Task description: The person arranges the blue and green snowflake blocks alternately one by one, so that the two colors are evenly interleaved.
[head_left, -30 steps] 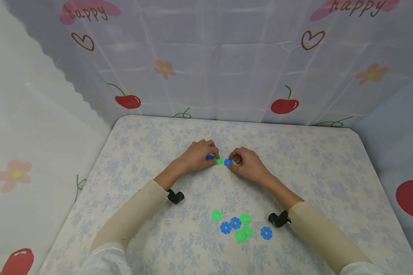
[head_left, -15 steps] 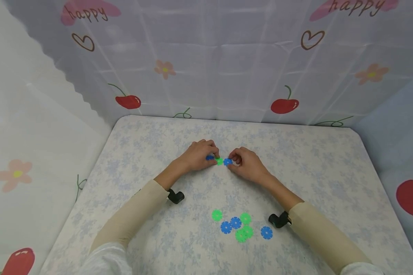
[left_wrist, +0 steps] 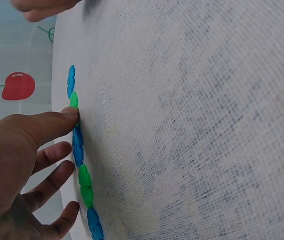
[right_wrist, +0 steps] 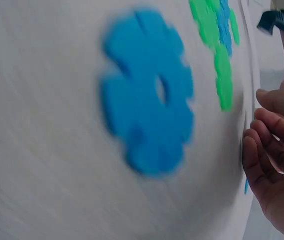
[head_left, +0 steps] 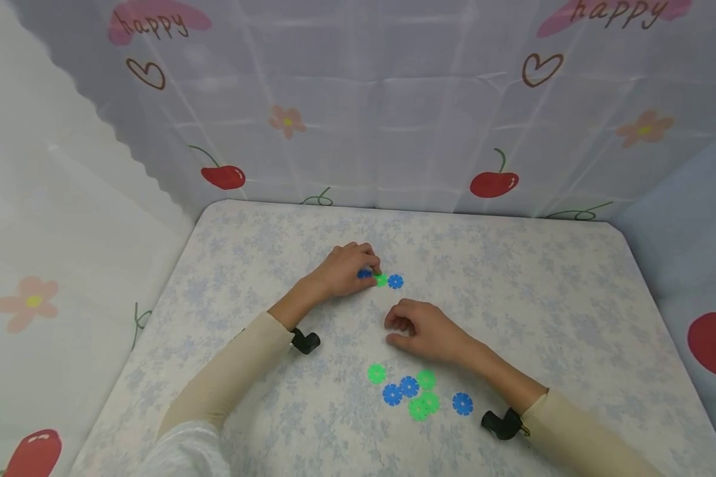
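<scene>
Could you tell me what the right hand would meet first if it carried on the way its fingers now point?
Probably nothing: the right hand, loosely curled, points leftward over the bare table. The green disc lies nearer the person, likely just off that line.

Table (head_left: 513, 291), pale floral cloth, filling frame centre: a joined disc chain (head_left: 382, 279) lying mid-frame; six loose discs (head_left: 416, 394) lying lower centre, green and blue
</scene>
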Action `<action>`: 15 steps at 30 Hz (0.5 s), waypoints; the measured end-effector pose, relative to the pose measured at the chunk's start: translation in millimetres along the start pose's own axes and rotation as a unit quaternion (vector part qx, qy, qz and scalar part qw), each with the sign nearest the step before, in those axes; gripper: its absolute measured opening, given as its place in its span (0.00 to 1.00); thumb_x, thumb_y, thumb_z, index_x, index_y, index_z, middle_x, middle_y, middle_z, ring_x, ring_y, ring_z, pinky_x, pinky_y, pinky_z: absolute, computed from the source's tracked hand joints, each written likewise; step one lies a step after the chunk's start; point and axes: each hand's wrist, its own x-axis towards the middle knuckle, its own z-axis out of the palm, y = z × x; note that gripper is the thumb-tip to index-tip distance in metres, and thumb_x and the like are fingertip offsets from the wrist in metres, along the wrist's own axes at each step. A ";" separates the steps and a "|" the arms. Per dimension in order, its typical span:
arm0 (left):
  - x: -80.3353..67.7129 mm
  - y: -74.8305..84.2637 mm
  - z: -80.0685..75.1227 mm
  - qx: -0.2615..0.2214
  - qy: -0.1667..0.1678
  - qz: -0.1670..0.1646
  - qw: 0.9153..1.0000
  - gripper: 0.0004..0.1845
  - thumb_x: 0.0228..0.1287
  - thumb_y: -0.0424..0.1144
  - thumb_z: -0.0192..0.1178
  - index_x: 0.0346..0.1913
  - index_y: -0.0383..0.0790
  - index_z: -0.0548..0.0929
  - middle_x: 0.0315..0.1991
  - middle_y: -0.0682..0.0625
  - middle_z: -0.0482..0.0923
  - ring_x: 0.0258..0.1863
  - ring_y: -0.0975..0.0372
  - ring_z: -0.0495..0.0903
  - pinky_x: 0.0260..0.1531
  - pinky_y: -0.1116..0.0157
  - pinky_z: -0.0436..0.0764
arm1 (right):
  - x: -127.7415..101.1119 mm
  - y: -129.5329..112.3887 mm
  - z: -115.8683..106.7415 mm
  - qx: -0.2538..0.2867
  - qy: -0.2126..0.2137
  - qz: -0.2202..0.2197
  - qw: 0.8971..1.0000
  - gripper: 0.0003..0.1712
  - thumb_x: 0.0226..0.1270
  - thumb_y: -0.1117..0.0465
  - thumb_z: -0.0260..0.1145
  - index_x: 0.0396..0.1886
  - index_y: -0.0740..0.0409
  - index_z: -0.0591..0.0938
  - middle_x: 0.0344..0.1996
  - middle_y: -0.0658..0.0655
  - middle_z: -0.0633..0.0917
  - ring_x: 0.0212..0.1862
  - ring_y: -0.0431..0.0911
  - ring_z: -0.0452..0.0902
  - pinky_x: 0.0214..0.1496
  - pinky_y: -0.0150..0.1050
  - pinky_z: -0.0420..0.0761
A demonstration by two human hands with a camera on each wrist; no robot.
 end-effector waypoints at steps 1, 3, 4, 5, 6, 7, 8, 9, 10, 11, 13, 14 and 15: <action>-0.1 -0.1 -0.2 0.001 0.000 0.000 1.000 0.06 0.74 0.49 0.70 0.49 0.57 0.89 0.58 0.54 0.82 0.57 0.53 0.79 0.59 0.43 0.78 | -2.8 -2.3 2.8 0.002 -0.008 -0.006 1.000 0.08 0.72 0.53 0.77 0.46 0.45 0.87 0.41 0.42 0.86 0.43 0.36 0.82 0.49 0.34 0.83; 0.0 -0.3 -0.3 0.001 -0.001 0.000 1.000 0.06 0.75 0.49 0.70 0.48 0.56 0.89 0.58 0.54 0.82 0.56 0.53 0.79 0.59 0.44 0.78 | -7.5 -7.4 7.8 0.012 -0.020 -0.015 1.000 0.08 0.73 0.53 0.76 0.47 0.44 0.87 0.42 0.42 0.86 0.44 0.36 0.82 0.50 0.35 0.84; 0.1 -0.4 -0.2 0.001 -0.001 0.000 1.000 0.05 0.75 0.49 0.70 0.48 0.57 0.89 0.58 0.54 0.82 0.56 0.54 0.79 0.58 0.44 0.78 | -9.5 -9.6 9.9 0.017 -0.025 -0.019 0.999 0.09 0.73 0.52 0.76 0.47 0.44 0.87 0.42 0.42 0.86 0.44 0.36 0.82 0.50 0.35 0.84; 0.2 -0.4 -0.3 0.001 -0.001 0.000 1.000 0.05 0.75 0.49 0.70 0.48 0.57 0.89 0.58 0.54 0.82 0.56 0.54 0.79 0.58 0.44 0.78 | -11.1 -11.9 11.4 0.025 -0.031 -0.020 0.999 0.09 0.73 0.52 0.76 0.48 0.44 0.87 0.42 0.43 0.86 0.44 0.36 0.82 0.51 0.35 0.84; 0.1 -0.3 -0.4 0.002 -0.002 0.000 1.000 0.05 0.75 0.49 0.70 0.48 0.57 0.89 0.58 0.54 0.82 0.56 0.54 0.79 0.58 0.45 0.78 | -12.5 -14.2 12.7 0.036 -0.038 -0.020 0.998 0.09 0.73 0.52 0.76 0.48 0.44 0.87 0.43 0.43 0.87 0.44 0.37 0.82 0.51 0.35 0.84; 0.1 -0.1 -0.7 0.001 -0.002 -0.001 1.000 0.05 0.75 0.49 0.70 0.48 0.56 0.89 0.58 0.54 0.82 0.56 0.54 0.79 0.58 0.44 0.78 | -13.7 -16.4 13.7 0.046 -0.044 -0.021 0.998 0.09 0.73 0.52 0.76 0.48 0.45 0.87 0.43 0.43 0.87 0.45 0.37 0.83 0.52 0.36 0.84; 0.2 0.0 -0.9 0.001 -0.002 -0.001 1.000 0.05 0.75 0.49 0.70 0.48 0.56 0.89 0.58 0.54 0.82 0.56 0.53 0.79 0.58 0.44 0.78 | -14.7 -18.7 14.5 0.054 -0.050 -0.022 0.997 0.09 0.73 0.52 0.76 0.49 0.45 0.87 0.44 0.44 0.87 0.45 0.38 0.83 0.52 0.37 0.84; 0.1 0.3 -1.3 0.001 -0.002 -0.001 1.000 0.05 0.75 0.49 0.70 0.48 0.56 0.89 0.58 0.54 0.82 0.56 0.53 0.79 0.58 0.44 0.78 | -15.7 -21.1 15.2 0.059 -0.057 -0.022 0.996 0.09 0.73 0.52 0.76 0.49 0.45 0.88 0.44 0.44 0.87 0.46 0.39 0.83 0.53 0.37 0.84; 0.0 0.6 -1.4 0.001 -0.002 -0.001 1.000 0.05 0.75 0.49 0.70 0.48 0.56 0.89 0.58 0.54 0.82 0.56 0.53 0.79 0.58 0.44 0.78 | -16.6 -22.8 16.1 0.058 -0.063 -0.024 0.996 0.09 0.73 0.52 0.76 0.49 0.44 0.88 0.44 0.43 0.87 0.47 0.39 0.82 0.53 0.37 0.84; -0.2 0.9 -1.5 0.001 -0.002 -0.001 1.000 0.05 0.75 0.49 0.70 0.48 0.56 0.89 0.58 0.54 0.82 0.56 0.53 0.79 0.59 0.43 0.78 | -17.3 -24.9 16.8 0.054 -0.071 -0.025 0.996 0.09 0.73 0.51 0.76 0.49 0.44 0.88 0.45 0.43 0.87 0.47 0.39 0.82 0.53 0.37 0.84; -0.6 1.3 -1.3 -0.001 -0.001 0.000 1.000 0.05 0.75 0.48 0.70 0.48 0.56 0.89 0.58 0.54 0.82 0.56 0.53 0.79 0.59 0.43 0.78 | -18.6 -28.2 18.3 0.032 -0.083 -0.030 0.996 0.10 0.72 0.50 0.76 0.49 0.42 0.88 0.45 0.42 0.86 0.48 0.38 0.81 0.54 0.36 0.83; -0.8 1.5 -1.1 -0.001 0.000 0.001 1.000 0.05 0.75 0.48 0.70 0.48 0.56 0.89 0.58 0.54 0.82 0.55 0.53 0.79 0.58 0.43 0.78 | -18.8 -29.4 19.2 0.020 -0.088 -0.031 0.995 0.11 0.72 0.50 0.77 0.49 0.42 0.88 0.45 0.42 0.86 0.49 0.38 0.80 0.53 0.36 0.82; -1.0 1.8 -0.9 -0.002 0.001 0.002 1.000 0.05 0.75 0.48 0.70 0.48 0.55 0.89 0.58 0.53 0.82 0.55 0.53 0.79 0.58 0.43 0.78 | -18.9 -30.6 20.1 0.006 -0.094 -0.033 0.995 0.11 0.71 0.49 0.77 0.49 0.41 0.88 0.45 0.41 0.85 0.49 0.37 0.79 0.53 0.35 0.82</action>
